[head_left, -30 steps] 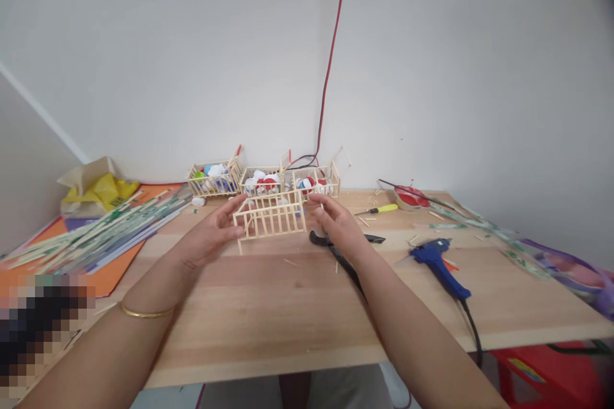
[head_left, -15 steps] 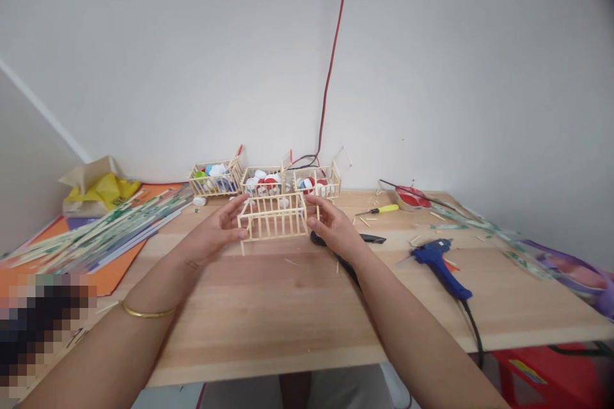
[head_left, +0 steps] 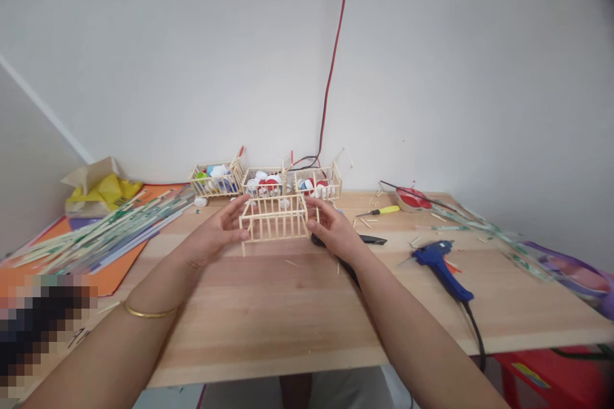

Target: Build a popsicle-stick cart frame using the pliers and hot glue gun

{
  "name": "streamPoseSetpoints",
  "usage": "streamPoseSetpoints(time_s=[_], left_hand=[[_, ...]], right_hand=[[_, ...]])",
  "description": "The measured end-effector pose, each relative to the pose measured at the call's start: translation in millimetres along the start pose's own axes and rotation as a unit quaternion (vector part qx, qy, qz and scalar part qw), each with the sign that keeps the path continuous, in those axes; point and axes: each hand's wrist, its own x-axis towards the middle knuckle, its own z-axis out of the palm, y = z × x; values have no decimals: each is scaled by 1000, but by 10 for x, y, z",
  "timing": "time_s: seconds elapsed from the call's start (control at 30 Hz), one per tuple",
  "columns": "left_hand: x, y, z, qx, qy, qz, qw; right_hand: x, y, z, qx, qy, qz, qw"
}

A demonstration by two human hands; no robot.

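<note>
A small slatted cart-like frame of thin wooden sticks (head_left: 272,227) is between my hands, just above or on the wooden table (head_left: 249,326). My left hand (head_left: 220,230) grips its left end, thumb at the front and fingers behind. At the right end, my right hand (head_left: 336,230) holds it with curled fingers and thumb. Part of each end is hidden by the fingers. Behind it stand three similar stick baskets, left (head_left: 194,186), middle (head_left: 245,183) and right (head_left: 338,177), containing white, red, blue and green round pieces. Partly behind my right forearm lies a black-handled tool (head_left: 374,239).
A blue glue gun (head_left: 444,271) lies right, its cord over the front edge. Further back are a yellow-handled tool (head_left: 387,209) and a red dish (head_left: 413,199). Thin sticks (head_left: 110,230) cover orange sheets (head_left: 115,275) at left. A red stool (head_left: 551,374) stands below.
Almost nothing differs. The whole view shifts very slightly, while both hands keep hold of the stick frame in the same place.
</note>
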Motion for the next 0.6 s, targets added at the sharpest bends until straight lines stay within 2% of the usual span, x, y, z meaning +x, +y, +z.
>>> streamPoseSetpoints(time_s=[0.17,0.6], left_hand=[[-6,2,-7,24,8,-5,1000],[13,-22,-16,58,-58,9,997]], right_hand=[[-3,-13,-5,-26,4,-2,1000],[-9,51,2,-33,-5,7,999]])
